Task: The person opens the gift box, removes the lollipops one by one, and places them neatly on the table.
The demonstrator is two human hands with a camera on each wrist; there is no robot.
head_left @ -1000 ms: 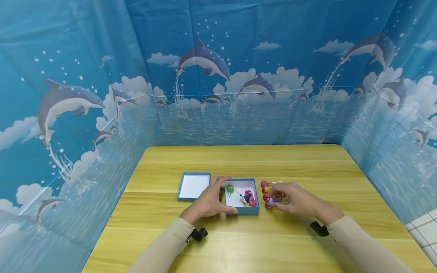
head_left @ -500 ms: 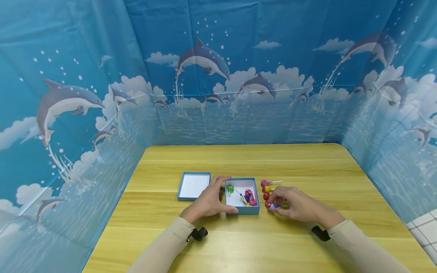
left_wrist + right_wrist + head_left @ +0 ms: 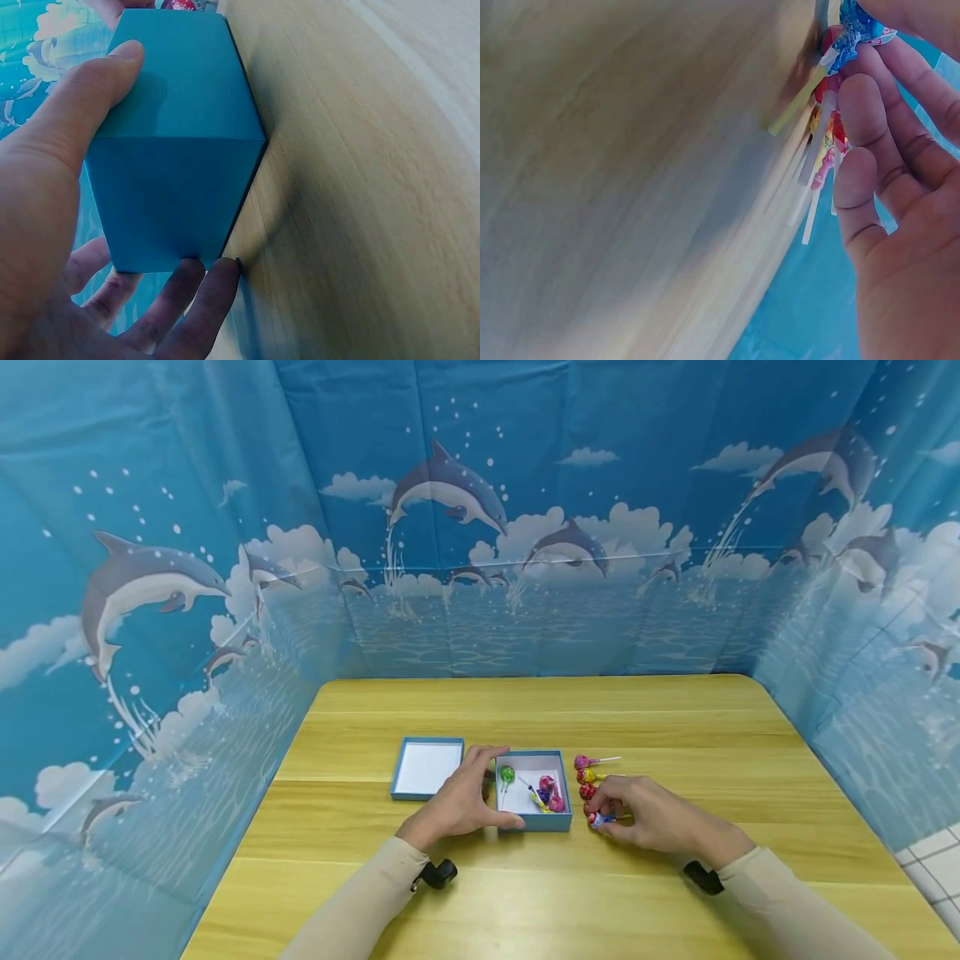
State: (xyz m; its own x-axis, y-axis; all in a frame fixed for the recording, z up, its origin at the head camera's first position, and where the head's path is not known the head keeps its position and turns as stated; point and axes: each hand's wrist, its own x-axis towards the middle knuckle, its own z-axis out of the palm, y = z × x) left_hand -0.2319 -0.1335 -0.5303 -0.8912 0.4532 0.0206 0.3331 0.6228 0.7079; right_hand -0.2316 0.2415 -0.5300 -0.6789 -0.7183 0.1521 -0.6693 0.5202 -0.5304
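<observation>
While the blue-rimmed box lid (image 3: 427, 768) lies white side up just left of the left hand's knuckles, the left hand (image 3: 461, 800) grips the open blue cardboard box (image 3: 536, 824), thumb on the near wall, fingers round to the far side. Light and stiff, I'd judge, though thin walls could dent; low near the corners is the sound hold. Inside, right of those fingers, sits a green lollipop (image 3: 507, 774), a mixed cluster (image 3: 547, 795) beyond it. Across the gap, pink (image 3: 582, 762), yellow (image 3: 586, 775) and red lollipops (image 3: 587, 791) line up beyond the right fingertips. And the right hand (image 3: 648, 812) pinches a blue-and-white lollipop (image 3: 596, 819) between thumb and fingers, yellow stick towards the palm: small, hard, probably slick in its wrapper, best pinched where that's twisted.
</observation>
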